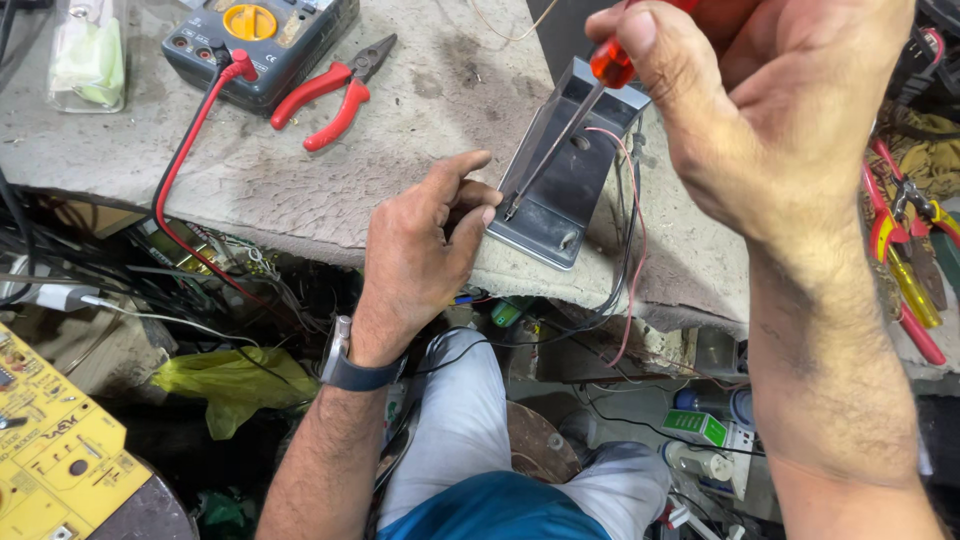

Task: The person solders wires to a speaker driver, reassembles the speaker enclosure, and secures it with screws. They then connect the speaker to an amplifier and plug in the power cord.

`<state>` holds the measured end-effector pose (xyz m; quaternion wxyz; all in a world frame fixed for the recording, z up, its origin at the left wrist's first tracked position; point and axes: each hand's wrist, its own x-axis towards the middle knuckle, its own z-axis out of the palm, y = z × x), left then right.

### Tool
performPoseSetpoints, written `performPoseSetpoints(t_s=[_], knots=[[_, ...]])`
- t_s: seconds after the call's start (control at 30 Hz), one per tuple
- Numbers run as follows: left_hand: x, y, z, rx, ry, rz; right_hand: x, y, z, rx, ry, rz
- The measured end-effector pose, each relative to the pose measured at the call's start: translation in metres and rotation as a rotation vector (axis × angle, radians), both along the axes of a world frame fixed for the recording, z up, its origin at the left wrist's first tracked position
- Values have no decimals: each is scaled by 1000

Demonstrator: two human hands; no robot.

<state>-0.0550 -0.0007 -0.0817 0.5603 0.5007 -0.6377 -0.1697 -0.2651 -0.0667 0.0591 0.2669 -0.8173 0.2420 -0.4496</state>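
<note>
The step in hand looks like driving or loosening a screw in a small grey metal housing (560, 190) that lies near the front edge of the bench (300, 190), just right of the frame's middle. The right hand (770, 110), at about one o'clock in the view, is closed around the red-orange handle of a screwdriver (560, 140), whose shaft slants down toward seven o'clock so that its tip meets the housing's lower left corner. The left hand (425, 250) sits at the housing's nine o'clock side, fingers loosely curled and holding nothing outright; its fingertips press against the housing's left edge right by the tip, seemingly to steady it. Thin red and black wires (632, 250) leave the housing on its three o'clock side and hang over the bench edge. At eleven o'clock lie red-handled pliers (335, 92) and, beyond them, a dark multimeter (260, 40) with a red lead (190, 150) trailing down. More red and yellow hand tools (905, 250) lie at three o'clock. In my judgement the next move calls for keeping the tip seated squarely in the screw head while turning, with the left hand holding the housing from sliding and the wires kept clear of the blade.
</note>
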Motion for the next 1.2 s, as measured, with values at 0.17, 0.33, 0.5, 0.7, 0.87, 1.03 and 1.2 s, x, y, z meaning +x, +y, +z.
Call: performPoseSetpoints(t_s=[0.17, 0.33, 0.5, 0.7, 0.87, 1.03, 1.2], knots=[[1, 0, -1, -18, 6, 6, 3, -3, 2, -35, 17, -6], [3, -1, 0, -103, 18, 1, 4, 20, 11, -104, 74, -10], [2, -5, 19, -161, 156, -112, 12, 20, 12, -510, 206, -143], [-12, -12, 61, -407, 193, -221, 24, 30, 23, -145, 11, -56], [-34, -21, 81, -432, 340, -369, 35, 43, 30, -234, -41, -52], [-38, -25, 79, -155, 711, -705, 11, 50, 36, -21, -41, -29], [-40, -35, 66, -264, 721, -824, 13, 30, 28, -166, 12, -75]])
